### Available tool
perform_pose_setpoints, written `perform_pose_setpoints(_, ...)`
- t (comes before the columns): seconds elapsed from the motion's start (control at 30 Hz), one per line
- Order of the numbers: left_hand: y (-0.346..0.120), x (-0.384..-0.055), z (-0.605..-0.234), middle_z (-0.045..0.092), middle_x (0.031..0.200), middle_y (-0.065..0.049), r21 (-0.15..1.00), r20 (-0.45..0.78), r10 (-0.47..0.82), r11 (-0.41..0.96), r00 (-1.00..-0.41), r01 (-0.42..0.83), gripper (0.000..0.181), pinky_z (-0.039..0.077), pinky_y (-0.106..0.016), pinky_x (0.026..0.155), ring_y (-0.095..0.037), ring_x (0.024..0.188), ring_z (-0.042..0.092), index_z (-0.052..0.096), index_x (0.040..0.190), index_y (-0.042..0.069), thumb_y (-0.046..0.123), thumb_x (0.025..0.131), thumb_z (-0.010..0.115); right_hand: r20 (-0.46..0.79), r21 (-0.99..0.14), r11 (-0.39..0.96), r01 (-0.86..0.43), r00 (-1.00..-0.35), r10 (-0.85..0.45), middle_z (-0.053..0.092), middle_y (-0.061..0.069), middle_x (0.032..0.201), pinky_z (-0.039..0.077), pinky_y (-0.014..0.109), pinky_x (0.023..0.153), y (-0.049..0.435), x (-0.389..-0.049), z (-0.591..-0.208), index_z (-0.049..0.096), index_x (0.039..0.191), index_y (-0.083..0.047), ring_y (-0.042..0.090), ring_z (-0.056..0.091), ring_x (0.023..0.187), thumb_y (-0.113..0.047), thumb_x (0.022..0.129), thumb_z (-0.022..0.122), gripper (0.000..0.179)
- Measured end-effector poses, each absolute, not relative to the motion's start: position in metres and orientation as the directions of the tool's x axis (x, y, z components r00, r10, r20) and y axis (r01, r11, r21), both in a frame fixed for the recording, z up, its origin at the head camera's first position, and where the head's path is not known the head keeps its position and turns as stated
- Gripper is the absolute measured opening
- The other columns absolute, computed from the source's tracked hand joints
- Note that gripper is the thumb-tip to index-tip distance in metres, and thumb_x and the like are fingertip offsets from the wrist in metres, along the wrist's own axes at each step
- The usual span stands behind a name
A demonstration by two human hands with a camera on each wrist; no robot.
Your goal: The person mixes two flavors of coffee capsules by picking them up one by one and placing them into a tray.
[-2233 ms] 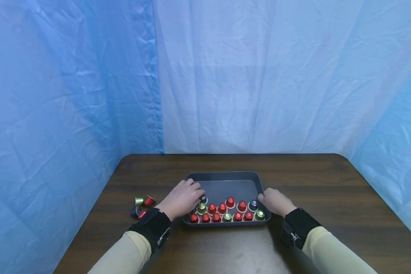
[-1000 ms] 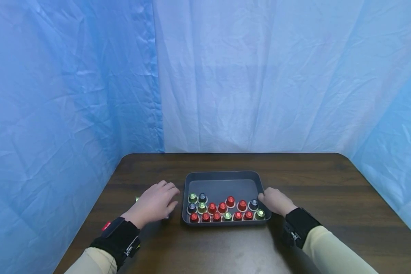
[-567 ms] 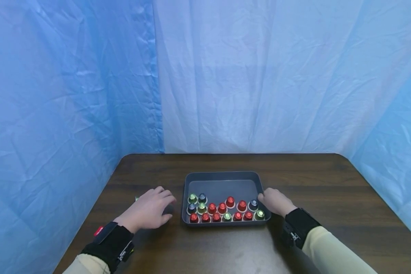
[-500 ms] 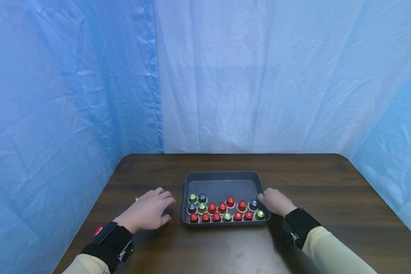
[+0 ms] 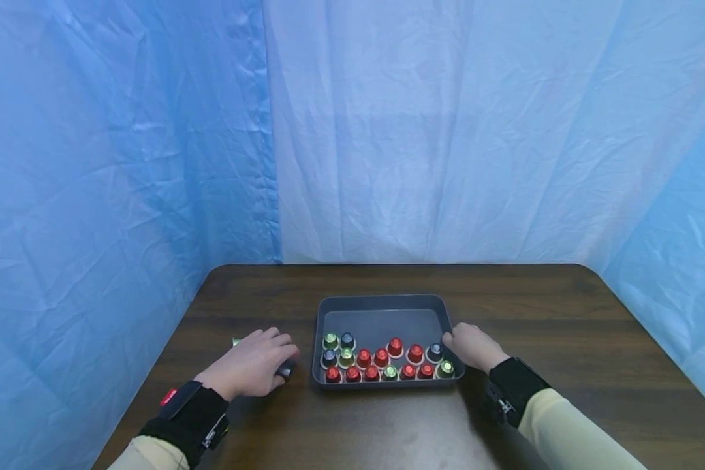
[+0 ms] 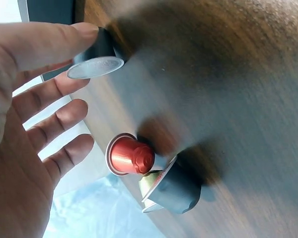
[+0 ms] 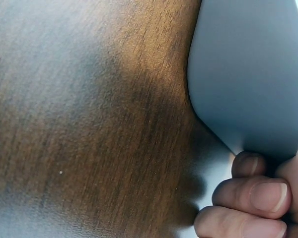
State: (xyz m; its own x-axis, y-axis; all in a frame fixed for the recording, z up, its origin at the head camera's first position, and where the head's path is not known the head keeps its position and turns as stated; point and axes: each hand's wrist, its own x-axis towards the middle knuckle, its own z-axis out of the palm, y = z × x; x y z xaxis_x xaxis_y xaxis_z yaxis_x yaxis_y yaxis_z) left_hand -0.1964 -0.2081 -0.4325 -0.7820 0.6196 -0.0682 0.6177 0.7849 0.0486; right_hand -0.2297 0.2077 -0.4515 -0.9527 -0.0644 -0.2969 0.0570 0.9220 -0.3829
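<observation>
My left hand [image 5: 249, 365] is over the table left of the tray. Its thumb and a finger pinch a dark coffee capsule [image 6: 100, 47], foil lid tilted toward the wrist camera; the other fingers are spread loosely. In the left wrist view a red capsule [image 6: 131, 156], a dark capsule [image 6: 178, 188] and a partly hidden green capsule [image 6: 148, 181] lie together on the table. My right hand [image 5: 472, 344] grips the right edge of the dark grey tray [image 5: 393, 318], fingers curled at its wall in the right wrist view. Red, green and dark capsules stand lid-down in the tray's near part.
The wooden table [image 5: 505, 287] runs back to blue-white cloth hangings [image 5: 388, 130]. A sliver of a green capsule [image 5: 235, 341] shows behind my left hand. The tray's far half is bare floor.
My left hand has left the tray's left side, where a dark capsule now stands, and moved left to the loose capsules. Another dark capsule now shows in its fingers. My right hand stays put.
</observation>
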Motion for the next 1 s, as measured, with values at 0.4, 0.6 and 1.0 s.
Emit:
perform_pose_setpoints(0.4, -0.208, -0.2, -0.437, 0.057, 0.091, 0.008, 0.033, -0.103, 0.628, 0.777, -0.772, 0.628, 0.029, 0.044, -0.04, 0.082, -0.014, 0.086, 0.049, 0.07, 0.101, 0.022, 0.028, 0.074, 0.078, -0.29, -0.376, 0.925, 0.05, -0.955, -0.066, 0.054, 0.006, 0.072, 0.04, 0.033, 0.058, 0.208, -0.23, -0.453, 0.064, 0.095, -0.001, 0.019, 0.052, 0.064, -0.028, 0.094, 0.046, 0.033)
perform_pose_setpoints(0.6, -0.208, -0.201, -0.436, 0.054, 0.088, 0.009, 0.029, -0.052, 0.642, 0.766, -0.765, 0.642, 0.026, 0.045, -0.036, 0.079, -0.012, 0.083, 0.048, 0.069, 0.1, 0.02, 0.028, 0.076, 0.076, -0.285, -0.377, 0.925, 0.043, -0.956, -0.072, 0.054, 0.006, 0.072, 0.04, 0.033, 0.058, 0.208, -0.23, -0.453, 0.064, 0.095, 0.0, 0.019, 0.052, 0.064, -0.027, 0.095, 0.045, 0.033)
perform_pose_setpoints(1.0, -0.202, -0.204, -0.425, 0.05, 0.09, 0.013, 0.141, 0.119, 0.561, 0.807, -0.819, 0.573, 0.03, 0.046, -0.03, 0.079, -0.005, 0.081, 0.047, 0.059, 0.1, 0.024, 0.026, 0.076, 0.077, -0.293, -0.379, 0.924, 0.053, -0.954, -0.066, 0.055, 0.006, 0.072, 0.04, 0.033, 0.058, 0.207, -0.229, -0.451, 0.064, 0.095, 0.001, 0.019, 0.052, 0.064, -0.027, 0.094, 0.046, 0.033)
